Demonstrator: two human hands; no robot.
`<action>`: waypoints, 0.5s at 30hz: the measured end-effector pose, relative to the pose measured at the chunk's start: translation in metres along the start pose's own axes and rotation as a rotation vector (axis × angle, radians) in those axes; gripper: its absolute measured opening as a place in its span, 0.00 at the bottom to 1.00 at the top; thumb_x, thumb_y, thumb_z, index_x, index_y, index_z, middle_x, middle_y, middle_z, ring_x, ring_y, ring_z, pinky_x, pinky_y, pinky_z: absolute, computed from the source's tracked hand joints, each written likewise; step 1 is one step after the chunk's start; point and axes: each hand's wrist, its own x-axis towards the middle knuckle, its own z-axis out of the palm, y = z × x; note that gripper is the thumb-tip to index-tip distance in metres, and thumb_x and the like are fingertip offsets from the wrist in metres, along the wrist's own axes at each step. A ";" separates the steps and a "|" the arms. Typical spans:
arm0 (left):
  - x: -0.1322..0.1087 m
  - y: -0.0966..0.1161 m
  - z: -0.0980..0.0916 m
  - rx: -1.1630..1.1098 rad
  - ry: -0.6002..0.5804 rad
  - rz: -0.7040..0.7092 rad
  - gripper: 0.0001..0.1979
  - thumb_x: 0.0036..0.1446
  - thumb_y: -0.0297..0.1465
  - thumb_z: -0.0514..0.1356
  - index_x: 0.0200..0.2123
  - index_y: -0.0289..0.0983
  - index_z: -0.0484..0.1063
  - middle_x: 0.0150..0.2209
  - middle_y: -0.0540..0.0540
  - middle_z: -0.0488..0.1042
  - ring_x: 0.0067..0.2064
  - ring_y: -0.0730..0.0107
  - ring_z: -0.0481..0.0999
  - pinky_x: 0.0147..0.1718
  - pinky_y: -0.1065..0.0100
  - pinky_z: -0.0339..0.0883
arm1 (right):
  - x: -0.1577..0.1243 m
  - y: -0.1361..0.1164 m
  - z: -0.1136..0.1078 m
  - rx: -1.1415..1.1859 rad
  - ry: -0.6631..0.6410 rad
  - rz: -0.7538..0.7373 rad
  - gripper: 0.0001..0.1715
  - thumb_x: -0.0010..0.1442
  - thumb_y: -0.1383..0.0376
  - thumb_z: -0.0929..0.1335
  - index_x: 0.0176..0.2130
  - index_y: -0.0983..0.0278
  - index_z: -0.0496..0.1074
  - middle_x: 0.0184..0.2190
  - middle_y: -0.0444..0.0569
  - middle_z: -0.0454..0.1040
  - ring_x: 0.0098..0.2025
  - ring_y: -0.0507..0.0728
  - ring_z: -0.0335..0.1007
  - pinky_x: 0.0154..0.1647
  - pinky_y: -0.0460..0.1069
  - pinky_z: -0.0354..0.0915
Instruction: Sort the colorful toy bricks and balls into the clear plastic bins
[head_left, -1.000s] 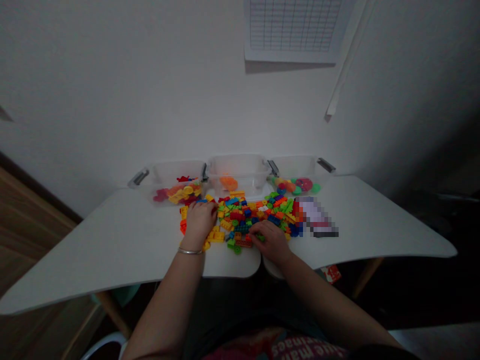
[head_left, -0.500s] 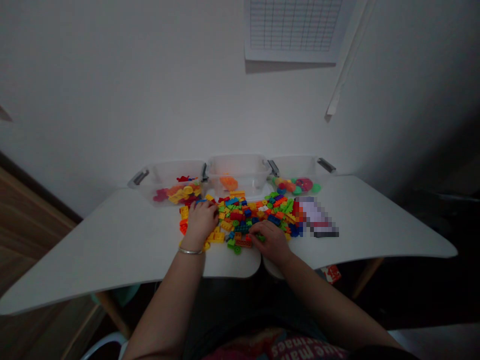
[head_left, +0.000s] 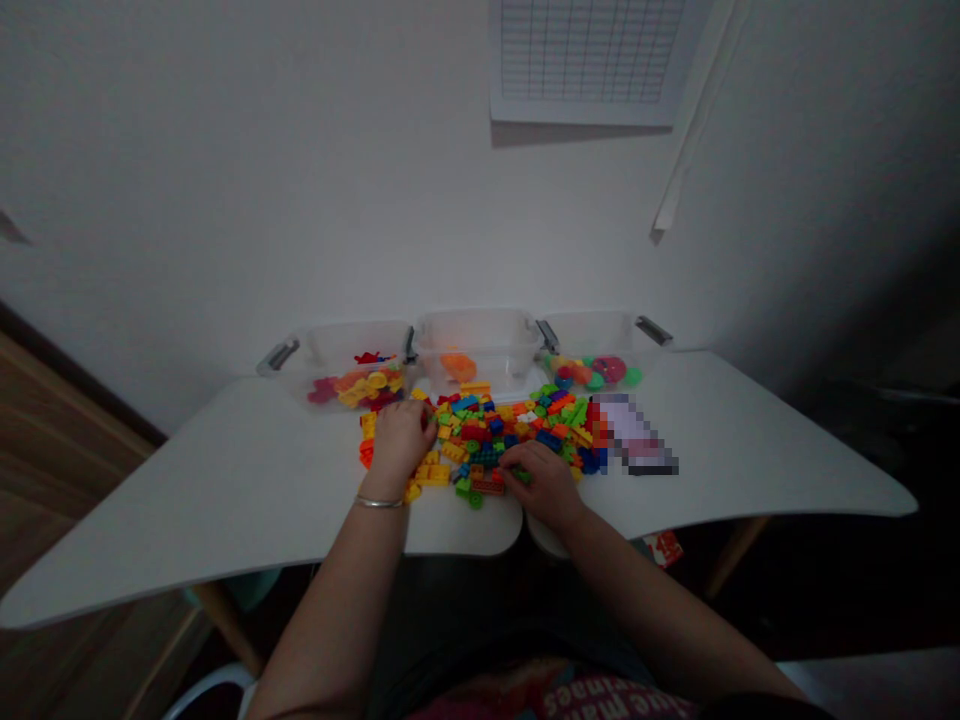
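Two bare hands sit in a heap of multicoloured plastic building bricks [head_left: 480, 430]: the right hand [head_left: 541, 485] curls its fingers together against a small green plastic brick [head_left: 522, 477], possibly pinching it, while the left hand [head_left: 403, 440] lies fingers-down at the heap's left side, its grip hidden.

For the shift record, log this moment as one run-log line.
left hand: on plastic bricks | right hand: at green brick | three clear bins

This looks like a room in a home: a curved white desk [head_left: 225, 470] on wooden legs [head_left: 225, 615] stands against a plain painted wall [head_left: 300, 170], with a gridded paper chart [head_left: 589, 60] above and a wooden panel [head_left: 52, 470] beside it.
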 end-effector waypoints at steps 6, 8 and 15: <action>0.007 0.001 -0.007 -0.597 0.408 -0.226 0.11 0.56 0.35 0.56 0.41 0.37 0.69 0.40 0.44 0.76 0.40 0.66 0.76 0.41 0.65 0.71 | 0.000 -0.001 -0.001 0.015 -0.009 0.006 0.04 0.60 0.68 0.67 0.33 0.61 0.71 0.32 0.48 0.76 0.36 0.56 0.72 0.39 0.50 0.68; 0.013 0.000 -0.015 -0.700 0.606 -0.290 0.12 0.58 0.35 0.54 0.45 0.37 0.66 0.44 0.43 0.75 0.41 0.69 0.76 0.41 0.67 0.71 | 0.000 -0.001 -0.001 0.012 -0.015 0.012 0.04 0.60 0.68 0.67 0.33 0.61 0.71 0.33 0.48 0.77 0.37 0.56 0.72 0.39 0.50 0.68; 0.058 -0.022 -0.045 -0.476 0.633 -0.251 0.13 0.59 0.33 0.53 0.45 0.37 0.71 0.46 0.43 0.76 0.47 0.65 0.76 0.49 0.63 0.67 | 0.002 -0.002 -0.002 -0.004 0.019 0.001 0.04 0.59 0.68 0.67 0.32 0.60 0.71 0.31 0.48 0.76 0.37 0.57 0.71 0.41 0.51 0.68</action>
